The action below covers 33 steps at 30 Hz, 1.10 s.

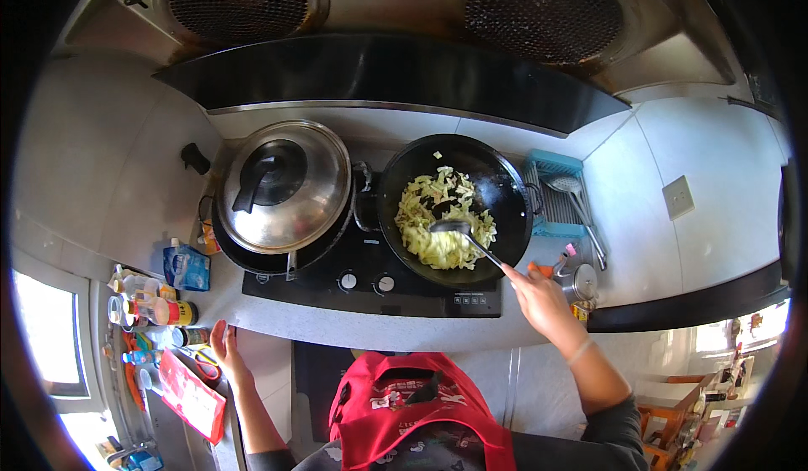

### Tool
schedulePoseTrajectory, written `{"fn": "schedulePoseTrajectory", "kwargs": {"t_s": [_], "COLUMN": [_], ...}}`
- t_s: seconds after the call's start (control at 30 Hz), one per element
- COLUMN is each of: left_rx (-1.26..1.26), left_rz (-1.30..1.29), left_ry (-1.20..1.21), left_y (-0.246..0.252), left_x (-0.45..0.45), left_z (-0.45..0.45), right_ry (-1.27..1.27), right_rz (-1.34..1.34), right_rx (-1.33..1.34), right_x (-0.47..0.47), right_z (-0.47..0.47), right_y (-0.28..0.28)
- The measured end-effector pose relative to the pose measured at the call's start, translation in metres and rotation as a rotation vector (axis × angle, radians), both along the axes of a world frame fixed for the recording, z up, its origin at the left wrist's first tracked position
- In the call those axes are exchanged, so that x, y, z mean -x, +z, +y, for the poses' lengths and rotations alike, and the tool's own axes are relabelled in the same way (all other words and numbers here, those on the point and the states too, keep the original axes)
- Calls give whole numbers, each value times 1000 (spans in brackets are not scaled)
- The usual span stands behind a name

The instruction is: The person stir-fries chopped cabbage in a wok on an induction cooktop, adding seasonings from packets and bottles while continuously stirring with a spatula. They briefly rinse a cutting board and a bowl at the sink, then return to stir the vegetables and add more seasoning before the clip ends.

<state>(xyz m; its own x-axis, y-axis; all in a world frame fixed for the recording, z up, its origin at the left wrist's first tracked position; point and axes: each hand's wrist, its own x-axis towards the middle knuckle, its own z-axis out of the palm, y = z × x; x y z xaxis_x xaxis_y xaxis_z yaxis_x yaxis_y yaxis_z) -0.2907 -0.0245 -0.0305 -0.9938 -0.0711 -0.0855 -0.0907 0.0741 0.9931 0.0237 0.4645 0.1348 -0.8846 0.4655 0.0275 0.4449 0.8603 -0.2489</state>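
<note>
My right hand (544, 307) grips a long-handled metal spatula (483, 250), whose dark head rests among chopped pale-green cabbage (421, 234) in a black wok (505, 187). The cabbage lies mostly in the left and lower part of the wok, with one small piece higher on its wall. At the front edge of the counter, near the left corner, my left hand (230, 354) is held with its fingers apart and nothing visible in it. Scissors (205, 363) with yellow and red handles lie just left of it.
A lidded pan (290, 187) occupies the left of the black cooktop (366, 297). Right of the wok stand a blue rack (555, 228) with a slotted spoon (564, 184) and a metal pot (581, 281). Several jars (177, 312) and a red packet (192, 395) crowd the left. A range hood (391, 73) hangs above.
</note>
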Motion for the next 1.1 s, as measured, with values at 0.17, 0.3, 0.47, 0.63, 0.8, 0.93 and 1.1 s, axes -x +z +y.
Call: {"fn": "schedulePoseTrajectory", "kwargs": {"t_s": [0.17, 0.3, 0.47, 0.63, 0.8, 0.93, 1.1], "left_rx": [41, 54, 37, 63, 31, 36, -13], "left_rz": [-32, -85, 37, 7, 9, -13, -43], "left_ry": [36, -53, -56, 6, -47, 74, 59], "left_y": [10, 27, 32, 28, 47, 34, 38], "left_x": [-20, -25, -14, -19, -28, -37, -35], "left_z": [11, 58, 39, 21, 47, 6, 7], "right_ry": [-13, -88, -25, -88, -246, -370, -601], "right_rz": [-157, -148, -96, -425, -263, -27, 274], "right_rx": [73, -86, -193, -316, -274, -180, 927], "right_x": [-36, -8, -14, -19, 31, 30, 87], "right_z": [-8, 15, 10, 2, 51, 56, 83], "right_y": [27, -48, -13, 5, -60, -69, -121]}}
